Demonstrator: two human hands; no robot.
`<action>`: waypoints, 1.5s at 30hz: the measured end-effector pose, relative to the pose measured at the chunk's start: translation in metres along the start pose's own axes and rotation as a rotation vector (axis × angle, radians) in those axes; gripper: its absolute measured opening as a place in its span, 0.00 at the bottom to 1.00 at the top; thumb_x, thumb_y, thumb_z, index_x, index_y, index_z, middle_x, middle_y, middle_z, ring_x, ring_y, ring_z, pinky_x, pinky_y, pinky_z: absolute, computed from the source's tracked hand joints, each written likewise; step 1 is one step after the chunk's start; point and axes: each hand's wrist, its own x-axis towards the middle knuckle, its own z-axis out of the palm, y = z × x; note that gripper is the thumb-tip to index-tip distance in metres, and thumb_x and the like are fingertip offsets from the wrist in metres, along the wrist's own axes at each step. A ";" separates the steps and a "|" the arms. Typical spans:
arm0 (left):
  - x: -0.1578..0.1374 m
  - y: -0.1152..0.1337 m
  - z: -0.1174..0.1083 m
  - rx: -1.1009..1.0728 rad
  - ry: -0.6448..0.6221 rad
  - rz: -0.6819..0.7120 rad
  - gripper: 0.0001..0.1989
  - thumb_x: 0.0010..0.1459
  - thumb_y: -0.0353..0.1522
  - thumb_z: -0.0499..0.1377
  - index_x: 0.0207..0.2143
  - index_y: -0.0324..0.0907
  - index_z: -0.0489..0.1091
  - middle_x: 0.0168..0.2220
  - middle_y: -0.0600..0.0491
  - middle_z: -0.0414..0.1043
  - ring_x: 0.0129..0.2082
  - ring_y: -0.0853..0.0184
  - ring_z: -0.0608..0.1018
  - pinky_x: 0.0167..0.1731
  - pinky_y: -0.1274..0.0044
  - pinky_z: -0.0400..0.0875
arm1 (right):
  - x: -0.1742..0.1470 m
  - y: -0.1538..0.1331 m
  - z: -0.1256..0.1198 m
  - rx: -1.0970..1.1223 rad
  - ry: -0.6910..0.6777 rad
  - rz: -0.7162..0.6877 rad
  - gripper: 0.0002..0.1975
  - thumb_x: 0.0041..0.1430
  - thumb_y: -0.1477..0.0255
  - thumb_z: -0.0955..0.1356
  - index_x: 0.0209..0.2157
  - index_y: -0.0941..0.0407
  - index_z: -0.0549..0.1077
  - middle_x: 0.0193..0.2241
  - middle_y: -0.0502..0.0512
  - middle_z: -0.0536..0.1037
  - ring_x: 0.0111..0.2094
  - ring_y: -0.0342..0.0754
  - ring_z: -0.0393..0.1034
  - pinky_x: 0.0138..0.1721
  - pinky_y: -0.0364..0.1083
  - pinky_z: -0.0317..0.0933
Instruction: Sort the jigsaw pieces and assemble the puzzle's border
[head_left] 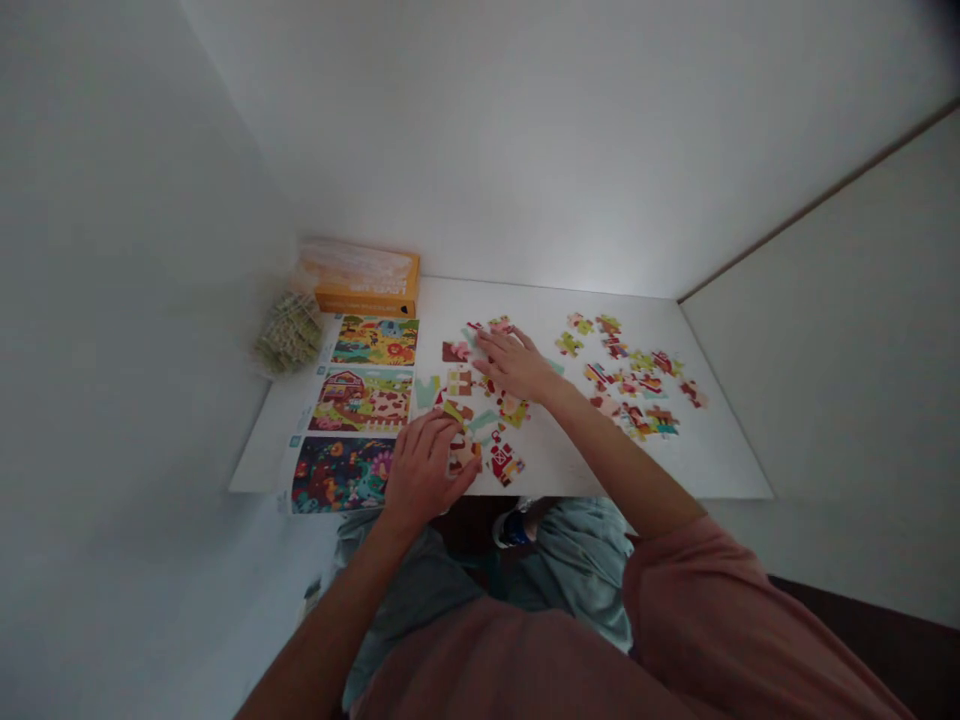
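My left hand point(425, 462) rests at the table's front edge, with its thumb apart from its bent fingers. Beneath and beside the fingers lie puzzle pieces, one a pale-and-brown piece point(461, 457) in the gap by the thumb. Farther back, my right hand point(517, 367) lies palm down with its fingers stretched over several puzzle pieces, hiding parts of them. Close to both hands are a maroon piece point(454, 352), a light green piece point(427, 391) and a red barn piece point(501, 460).
More loose puzzle pieces point(637, 385) are scattered on the right of the white table point(712, 460). At the left lies a sheet with three printed pictures point(360, 400). Behind it stand an orange puzzle box point(375, 300) and a clear bag of pieces point(289, 335). Walls enclose the table.
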 end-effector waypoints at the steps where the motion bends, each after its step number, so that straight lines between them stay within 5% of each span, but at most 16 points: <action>1: -0.001 0.000 0.001 -0.004 0.005 0.017 0.16 0.47 0.35 0.48 0.42 0.47 0.56 0.43 0.52 0.57 0.49 0.65 0.52 0.47 0.67 0.48 | -0.019 0.002 -0.002 -0.017 0.039 0.034 0.22 0.53 0.62 0.43 0.50 0.48 0.44 0.50 0.35 0.41 0.51 0.38 0.31 0.51 0.44 0.23; 8: -0.012 -0.003 0.011 0.003 0.057 0.101 0.09 0.48 0.31 0.48 0.33 0.48 0.61 0.35 0.54 0.63 0.43 0.66 0.61 0.43 0.68 0.54 | -0.154 0.048 0.019 -0.063 -0.116 0.542 0.29 0.47 0.56 0.50 0.52 0.51 0.41 0.50 0.38 0.37 0.51 0.40 0.25 0.52 0.47 0.29; 12: -0.017 0.001 0.014 0.050 0.082 0.107 0.08 0.48 0.32 0.47 0.32 0.47 0.62 0.35 0.53 0.63 0.42 0.65 0.62 0.42 0.67 0.53 | -0.198 0.066 0.027 -0.021 -0.097 0.780 0.34 0.44 0.54 0.52 0.52 0.53 0.37 0.51 0.40 0.34 0.51 0.44 0.23 0.51 0.50 0.33; 26: -0.012 0.061 0.015 0.082 0.061 0.134 0.18 0.47 0.35 0.49 0.43 0.45 0.55 0.43 0.50 0.57 0.46 0.59 0.57 0.43 0.64 0.51 | -0.169 0.091 0.019 0.032 0.171 0.555 0.26 0.52 0.60 0.45 0.52 0.55 0.36 0.52 0.46 0.34 0.51 0.45 0.24 0.48 0.53 0.22; 35: -0.007 0.080 0.037 0.088 0.012 0.108 0.26 0.46 0.39 0.49 0.48 0.43 0.47 0.51 0.51 0.44 0.51 0.60 0.44 0.46 0.63 0.42 | -0.193 0.118 0.020 0.014 0.109 0.895 0.36 0.48 0.53 0.45 0.52 0.66 0.32 0.51 0.64 0.31 0.51 0.54 0.26 0.45 0.57 0.26; 41: 0.008 0.075 0.045 0.087 0.021 0.086 0.25 0.47 0.39 0.47 0.48 0.42 0.47 0.51 0.52 0.43 0.51 0.61 0.43 0.47 0.63 0.40 | -0.188 0.125 0.022 -0.030 0.121 0.806 0.34 0.51 0.57 0.45 0.51 0.70 0.34 0.51 0.67 0.33 0.51 0.51 0.22 0.45 0.56 0.22; 45: 0.010 0.076 0.042 0.139 0.036 0.005 0.29 0.47 0.42 0.47 0.50 0.40 0.42 0.52 0.51 0.37 0.51 0.61 0.40 0.47 0.63 0.36 | -0.162 0.106 0.020 0.027 0.177 0.606 0.28 0.53 0.61 0.46 0.52 0.63 0.36 0.52 0.56 0.33 0.51 0.47 0.22 0.47 0.54 0.23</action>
